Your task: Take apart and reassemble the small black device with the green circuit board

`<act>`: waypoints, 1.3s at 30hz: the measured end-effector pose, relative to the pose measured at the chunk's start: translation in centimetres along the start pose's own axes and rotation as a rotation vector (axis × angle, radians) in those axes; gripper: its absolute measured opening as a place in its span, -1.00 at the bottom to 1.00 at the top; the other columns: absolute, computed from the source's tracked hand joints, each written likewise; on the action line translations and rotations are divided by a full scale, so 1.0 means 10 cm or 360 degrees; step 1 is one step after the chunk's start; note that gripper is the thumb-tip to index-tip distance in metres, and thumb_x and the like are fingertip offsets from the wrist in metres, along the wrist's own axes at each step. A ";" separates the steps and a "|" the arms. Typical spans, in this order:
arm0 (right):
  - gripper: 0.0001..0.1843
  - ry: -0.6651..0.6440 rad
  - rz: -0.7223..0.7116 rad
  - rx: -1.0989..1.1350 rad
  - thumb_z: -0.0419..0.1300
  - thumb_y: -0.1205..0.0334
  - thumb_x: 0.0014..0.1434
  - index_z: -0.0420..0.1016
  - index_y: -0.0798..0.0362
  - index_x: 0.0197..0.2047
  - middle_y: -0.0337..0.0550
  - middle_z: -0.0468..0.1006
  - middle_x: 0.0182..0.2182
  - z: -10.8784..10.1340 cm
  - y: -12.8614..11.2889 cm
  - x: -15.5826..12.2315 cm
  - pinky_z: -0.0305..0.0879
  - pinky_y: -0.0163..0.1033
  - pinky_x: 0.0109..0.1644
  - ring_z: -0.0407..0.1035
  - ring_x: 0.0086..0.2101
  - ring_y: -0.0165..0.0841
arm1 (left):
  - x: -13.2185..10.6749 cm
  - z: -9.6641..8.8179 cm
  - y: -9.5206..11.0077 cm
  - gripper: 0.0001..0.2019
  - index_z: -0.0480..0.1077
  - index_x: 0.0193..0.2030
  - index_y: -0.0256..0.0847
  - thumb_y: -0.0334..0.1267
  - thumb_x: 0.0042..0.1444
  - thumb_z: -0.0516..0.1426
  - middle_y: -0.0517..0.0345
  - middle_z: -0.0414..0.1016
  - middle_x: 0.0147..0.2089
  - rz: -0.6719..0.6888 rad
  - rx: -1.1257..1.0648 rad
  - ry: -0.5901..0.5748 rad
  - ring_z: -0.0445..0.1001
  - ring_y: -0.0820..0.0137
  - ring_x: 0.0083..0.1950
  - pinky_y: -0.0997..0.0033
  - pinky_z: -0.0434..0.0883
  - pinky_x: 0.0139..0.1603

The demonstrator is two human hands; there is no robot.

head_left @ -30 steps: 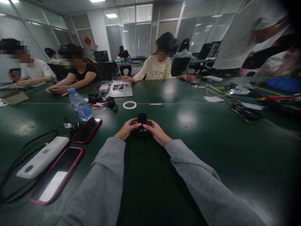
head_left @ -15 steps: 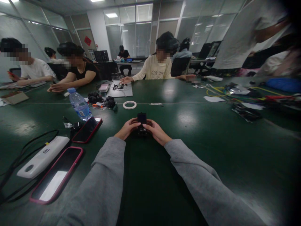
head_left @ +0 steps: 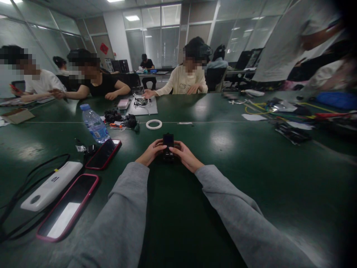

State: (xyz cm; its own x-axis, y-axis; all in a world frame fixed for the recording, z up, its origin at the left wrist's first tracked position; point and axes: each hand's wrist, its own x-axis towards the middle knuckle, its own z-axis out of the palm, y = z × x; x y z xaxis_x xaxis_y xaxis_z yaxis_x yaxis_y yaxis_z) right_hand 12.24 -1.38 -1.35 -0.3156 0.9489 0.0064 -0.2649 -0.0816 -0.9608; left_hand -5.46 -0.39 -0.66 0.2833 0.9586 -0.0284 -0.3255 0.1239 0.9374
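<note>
A small black device [head_left: 168,142] stands upright on the green table [head_left: 223,178] straight ahead of me. My left hand [head_left: 150,152] grips its left side with the fingers curled round it. My right hand [head_left: 185,155] holds its right side, thumb pressed on the lower front. Both forearms wear grey sleeves and rest on the table. The lower part of the device is hidden between my fingers.
To my left lie two phones in red cases [head_left: 67,208] [head_left: 103,154], a white power bank [head_left: 50,186] with black cables, and a water bottle [head_left: 94,124]. A white tape ring [head_left: 153,124] lies beyond the device. Several people sit across the table; cables and parts clutter the right.
My hands and the device have stayed put. The people across the table have shifted their arms; the one in cream drew a hand back toward the chest.
</note>
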 end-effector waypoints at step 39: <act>-0.41 -0.0010 -0.0017 -0.0065 0.37 0.03 -0.04 0.25 -0.02 0.00 -0.15 0.43 -0.13 -0.02 0.02 -0.01 0.22 -0.11 0.12 0.33 -0.04 -0.29 | 0.03 -0.08 -0.05 -0.50 0.40 0.04 -0.22 -0.31 -0.11 0.32 -0.01 0.48 -0.02 0.0010 -0.0059 -0.0046 0.44 0.29 -0.01 0.25 0.27 0.06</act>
State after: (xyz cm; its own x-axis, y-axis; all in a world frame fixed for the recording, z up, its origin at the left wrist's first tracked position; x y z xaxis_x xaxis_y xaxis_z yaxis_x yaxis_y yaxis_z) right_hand 12.41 -1.39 -1.56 -0.3188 0.9476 0.0183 -0.2311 -0.0590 -0.9711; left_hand -5.90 0.08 -1.40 0.3070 0.9516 -0.0119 -0.3604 0.1278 0.9240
